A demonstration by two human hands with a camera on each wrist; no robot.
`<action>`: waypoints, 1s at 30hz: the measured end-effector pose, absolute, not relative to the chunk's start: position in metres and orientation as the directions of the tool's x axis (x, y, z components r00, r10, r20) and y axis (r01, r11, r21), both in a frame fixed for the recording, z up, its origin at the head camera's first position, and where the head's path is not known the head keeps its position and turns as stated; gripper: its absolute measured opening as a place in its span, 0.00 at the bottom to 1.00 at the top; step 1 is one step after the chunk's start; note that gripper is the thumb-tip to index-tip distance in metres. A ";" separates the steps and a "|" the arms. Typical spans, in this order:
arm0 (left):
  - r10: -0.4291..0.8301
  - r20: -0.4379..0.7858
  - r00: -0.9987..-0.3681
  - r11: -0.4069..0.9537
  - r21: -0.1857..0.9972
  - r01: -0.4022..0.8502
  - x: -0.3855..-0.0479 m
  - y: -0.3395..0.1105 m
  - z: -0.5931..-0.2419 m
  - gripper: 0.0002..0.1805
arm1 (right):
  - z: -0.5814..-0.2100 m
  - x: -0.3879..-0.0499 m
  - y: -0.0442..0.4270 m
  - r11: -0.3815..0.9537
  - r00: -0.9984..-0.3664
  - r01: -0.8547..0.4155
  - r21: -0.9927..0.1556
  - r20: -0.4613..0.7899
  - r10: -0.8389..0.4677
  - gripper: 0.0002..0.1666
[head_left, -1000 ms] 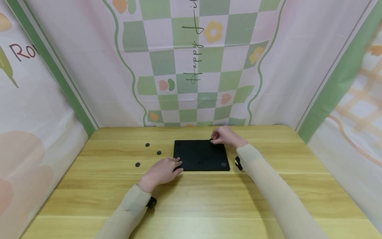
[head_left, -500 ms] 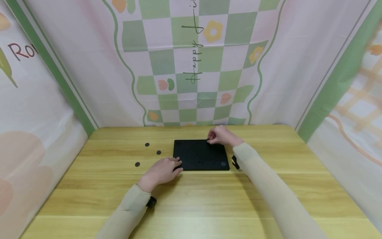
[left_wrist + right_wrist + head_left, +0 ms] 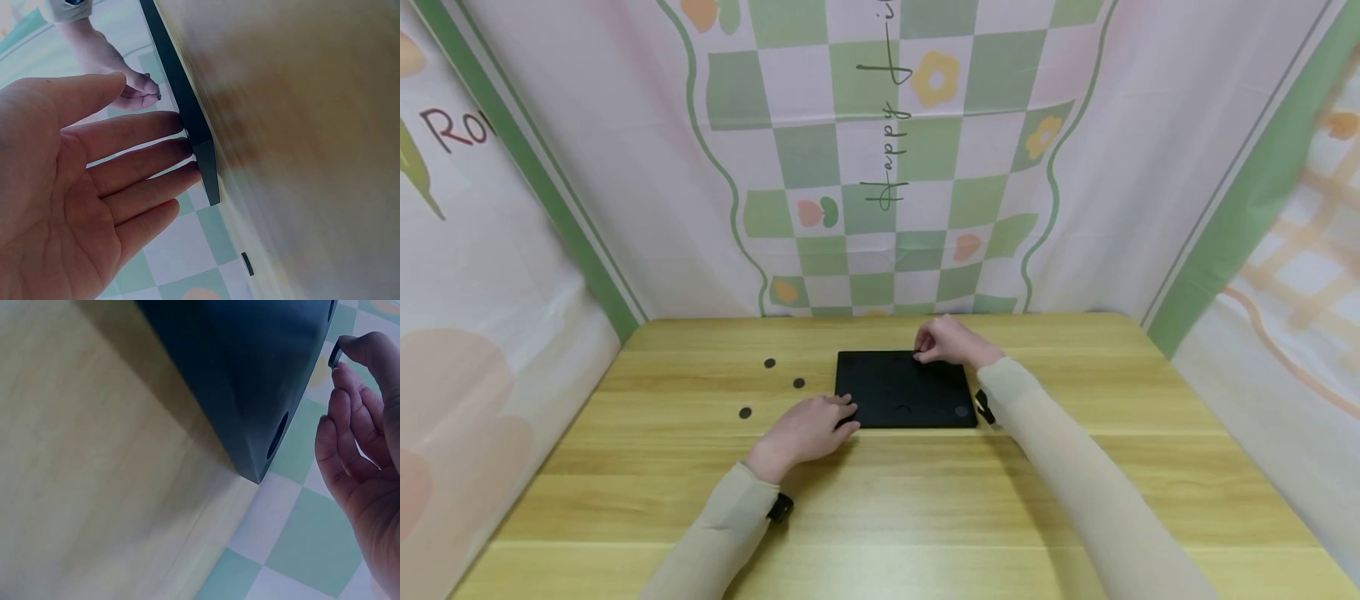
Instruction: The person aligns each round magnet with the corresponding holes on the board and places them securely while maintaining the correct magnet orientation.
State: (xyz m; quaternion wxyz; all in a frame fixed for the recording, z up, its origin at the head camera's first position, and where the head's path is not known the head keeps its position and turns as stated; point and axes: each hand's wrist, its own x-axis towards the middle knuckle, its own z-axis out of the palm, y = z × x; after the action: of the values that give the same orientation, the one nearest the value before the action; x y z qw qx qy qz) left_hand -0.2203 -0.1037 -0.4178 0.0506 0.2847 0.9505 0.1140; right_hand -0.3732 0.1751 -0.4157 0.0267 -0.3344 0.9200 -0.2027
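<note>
A flat black rectangular board (image 3: 895, 385) lies on the wooden table. My left hand (image 3: 808, 427) rests on its near left corner; in the left wrist view the straight fingers (image 3: 147, 162) touch the board's edge (image 3: 187, 94). Above the far edge of the board, my right hand (image 3: 951, 340) pinches a small dark disc (image 3: 335, 355) between thumb and fingertips, clear in the right wrist view. One round dark disc (image 3: 961, 411) sits at the board's near right corner. A dark round spot (image 3: 277, 434) shows near a corner in the right wrist view; I cannot tell whether it is recessed.
Left of the board, three loose dark discs lie on the table: one far disc (image 3: 770, 363), one middle disc (image 3: 799, 383) and one nearer disc (image 3: 745, 412). Patterned curtains (image 3: 895, 208) hang behind the table (image 3: 925, 517) and at both sides.
My right hand has moved a little to the left along the board's far edge, still pinching the small disc. My left hand stays in place.
</note>
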 end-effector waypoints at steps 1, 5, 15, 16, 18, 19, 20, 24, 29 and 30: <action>0.553 -0.034 -0.833 0.813 0.244 0.529 -0.220 -0.103 -0.418 0.23 | -0.416 -0.373 0.175 0.692 -0.773 -0.606 -0.393 0.086 -0.628 0.08; 0.549 -0.044 -0.835 0.817 0.240 0.524 -0.221 -0.103 -0.418 0.24 | -0.416 -0.373 0.172 0.696 -0.774 -0.605 -0.387 0.080 -0.628 0.07; 0.549 -0.041 -0.835 0.816 0.243 0.524 -0.222 -0.103 -0.419 0.23 | -0.413 -0.374 0.166 0.694 -0.765 -0.614 -0.376 0.067 -0.641 0.07; 0.549 -0.041 -0.835 0.816 0.243 0.524 -0.222 -0.103 -0.419 0.23 | -0.413 -0.374 0.165 0.691 -0.761 -0.620 -0.373 0.068 -0.646 0.07; 0.548 -0.043 -0.835 0.816 0.243 0.524 -0.222 -0.103 -0.419 0.23 | -0.414 -0.376 0.164 0.685 -0.753 -0.630 -0.366 0.073 -0.654 0.07; 0.548 -0.044 -0.835 0.817 0.244 0.523 -0.222 -0.103 -0.419 0.23 | -0.414 -0.376 0.163 0.682 -0.750 -0.634 -0.365 0.074 -0.658 0.07; 0.548 -0.045 -0.835 0.817 0.243 0.523 -0.222 -0.103 -0.419 0.23 | -0.414 -0.377 0.163 0.680 -0.747 -0.637 -0.363 0.075 -0.660 0.07; 0.548 -0.046 -0.835 0.818 0.238 0.524 -0.222 -0.102 -0.419 0.23 | -0.414 -0.377 0.161 0.679 -0.744 -0.640 -0.359 0.070 -0.664 0.07; 0.552 -0.046 -0.833 0.816 0.237 0.528 -0.221 -0.103 -0.418 0.23 | -0.413 -0.376 0.157 0.691 -0.750 -0.632 -0.351 0.051 -0.660 0.07; 0.552 -0.048 -0.832 0.816 0.235 0.528 -0.221 -0.103 -0.418 0.23 | -0.413 -0.376 0.157 0.695 -0.752 -0.629 -0.350 0.046 -0.657 0.07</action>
State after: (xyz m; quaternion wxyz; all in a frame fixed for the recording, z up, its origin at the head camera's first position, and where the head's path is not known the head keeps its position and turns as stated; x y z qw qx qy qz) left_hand -0.2215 -0.1027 -0.4183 0.0569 0.2840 0.9512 0.1067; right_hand -0.3755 0.1565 -0.4131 0.0411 -0.3497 0.9196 -0.1744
